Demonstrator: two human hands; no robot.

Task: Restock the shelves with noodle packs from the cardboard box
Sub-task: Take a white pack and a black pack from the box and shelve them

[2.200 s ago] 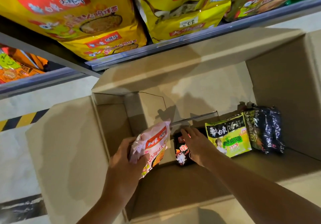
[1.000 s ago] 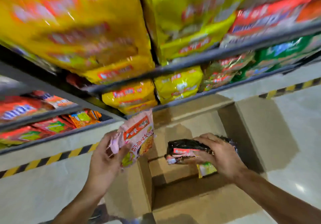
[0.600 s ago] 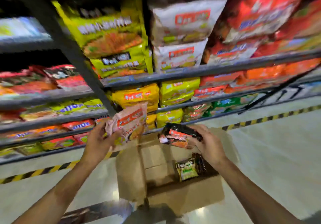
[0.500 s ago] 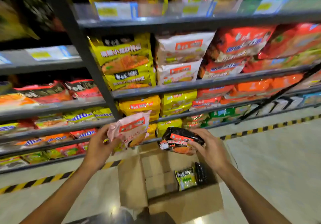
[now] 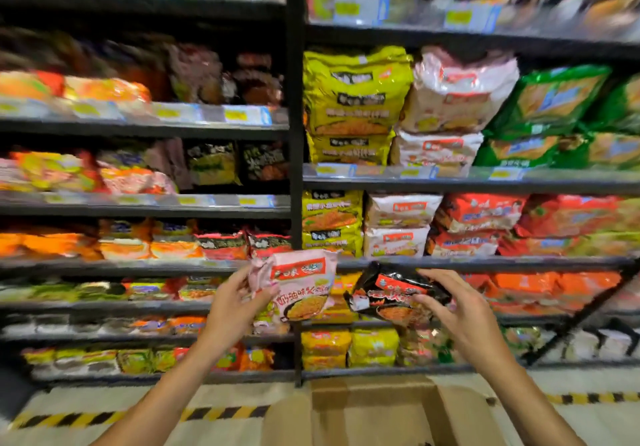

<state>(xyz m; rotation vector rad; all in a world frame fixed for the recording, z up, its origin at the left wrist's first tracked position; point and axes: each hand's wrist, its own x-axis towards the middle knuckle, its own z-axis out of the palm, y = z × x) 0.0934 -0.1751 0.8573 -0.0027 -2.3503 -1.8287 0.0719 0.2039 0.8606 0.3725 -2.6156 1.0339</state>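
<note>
two crinkly foil-plastic packs, both just above the cardboard box point(image 5: 374, 411) (brown, flaps up). left hand point(image 5: 235, 307) fingers pinch the pink pack point(image 5: 304, 289) by its left edge, long axis approx upright. right hand point(image 5: 460, 317) fingers grasp the black pack point(image 5: 391, 298), long axis sideways, tilted, in front of the shelves point(image 5: 450, 263).

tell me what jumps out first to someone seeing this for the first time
Two raised hands in the middle: the left hand grips a pink noodle pack, the right hand a black noodle pack. Behind them, shelves crammed with bright packs fill the view; a cardboard box sits below.
</note>
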